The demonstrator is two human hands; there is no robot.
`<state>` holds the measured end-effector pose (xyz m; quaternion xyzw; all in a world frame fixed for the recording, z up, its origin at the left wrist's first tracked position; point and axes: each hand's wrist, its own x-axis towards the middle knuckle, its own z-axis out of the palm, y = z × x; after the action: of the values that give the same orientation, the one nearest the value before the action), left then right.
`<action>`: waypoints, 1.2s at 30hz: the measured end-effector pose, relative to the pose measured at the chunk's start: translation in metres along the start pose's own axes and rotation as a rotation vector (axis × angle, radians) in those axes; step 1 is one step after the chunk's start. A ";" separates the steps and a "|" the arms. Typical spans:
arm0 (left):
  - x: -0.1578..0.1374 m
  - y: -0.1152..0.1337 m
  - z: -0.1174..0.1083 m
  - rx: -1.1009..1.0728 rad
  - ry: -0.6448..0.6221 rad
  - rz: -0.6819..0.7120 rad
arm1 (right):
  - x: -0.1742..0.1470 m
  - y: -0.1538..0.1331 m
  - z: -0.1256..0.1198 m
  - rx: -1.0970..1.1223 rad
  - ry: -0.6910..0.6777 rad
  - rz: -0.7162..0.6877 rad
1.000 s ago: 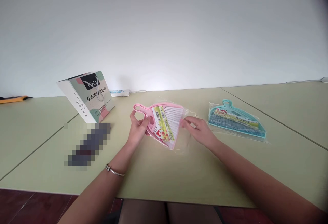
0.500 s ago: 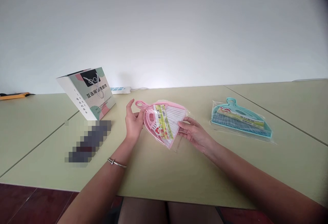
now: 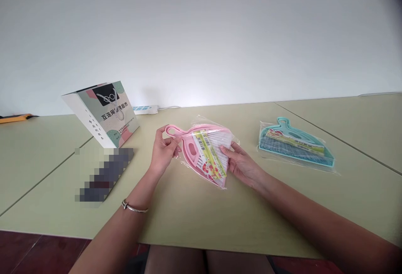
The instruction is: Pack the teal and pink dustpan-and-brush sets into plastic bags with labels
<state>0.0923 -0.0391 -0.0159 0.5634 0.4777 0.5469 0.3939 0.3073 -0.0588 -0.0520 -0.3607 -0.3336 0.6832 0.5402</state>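
Observation:
A pink dustpan and brush set (image 3: 190, 150), wrapped in clear plastic with a yellow-green printed label, is held between my two hands above the table. My left hand (image 3: 163, 150) pinches it by the narrow neck, near the looped handle. On the bristle side, my right hand (image 3: 243, 163) grips the wide edge, thumb on top and the other fingers behind. Farther right, a teal dustpan and brush set (image 3: 292, 144) in the same kind of wrapper lies flat on the table.
On the left a printed paper bag (image 3: 108, 111) with rope handles stands tilted. In front of it lies a dark pixelated object (image 3: 108, 173). A white power strip (image 3: 146, 109) sits by the wall, and an orange item (image 3: 15, 118) at far left. The table (image 3: 188, 219) has seams.
The pink set has turned and tilted in my hands, its wide end now nearer to me. My left fingers have closed in around the handle's neck. The view has shifted slightly.

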 end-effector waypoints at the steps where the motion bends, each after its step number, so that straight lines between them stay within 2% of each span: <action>1: 0.001 -0.001 -0.001 -0.012 0.037 0.006 | 0.000 0.000 0.000 -0.008 -0.015 0.001; 6: 0.010 -0.001 -0.008 -0.092 0.151 0.008 | -0.002 -0.001 0.003 -0.033 -0.047 -0.018; 10: 0.018 -0.004 -0.016 -0.111 0.235 -0.018 | -0.002 -0.002 0.005 -0.059 -0.015 0.038; 13: 0.026 -0.008 -0.026 -0.051 0.264 -0.088 | 0.003 -0.006 -0.005 -0.053 0.011 0.056; 16: 0.035 -0.012 -0.043 -0.004 0.427 -0.090 | 0.012 -0.012 -0.022 -0.040 0.084 0.019; 20: 0.041 -0.017 -0.060 0.101 0.658 -0.073 | 0.023 -0.017 -0.042 -0.074 0.263 -0.171; 23: 0.036 -0.018 -0.055 0.373 0.798 0.041 | 0.026 -0.020 -0.044 -0.211 0.394 -0.499; 25: 0.029 -0.019 -0.043 0.565 0.764 0.223 | 0.023 -0.024 -0.042 -0.336 0.429 -0.697; 27: 0.023 -0.019 -0.029 0.617 0.609 0.387 | 0.019 -0.030 -0.037 -0.465 0.466 -0.849; 29: 0.018 -0.020 -0.016 0.572 0.448 0.445 | 0.012 -0.037 -0.032 -0.533 0.534 -1.003; 31: 0.014 -0.021 -0.008 0.507 0.311 0.421 | 0.006 -0.046 -0.027 -0.453 0.579 -1.139; 33: 0.012 -0.021 -0.003 0.423 0.209 0.354 | 0.002 -0.053 -0.022 -0.246 0.535 -1.134; 34: 0.011 -0.020 -0.001 0.367 0.171 0.309 | 0.001 -0.056 -0.020 -0.134 0.489 -1.080; 36: 0.009 -0.017 0.001 0.225 0.100 0.207 | 0.004 -0.058 -0.018 0.049 0.400 -0.884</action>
<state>0.0914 -0.0261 -0.0300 0.6220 0.4945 0.5551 0.2457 0.3509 -0.0430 -0.0128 -0.2957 -0.3286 0.3132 0.8405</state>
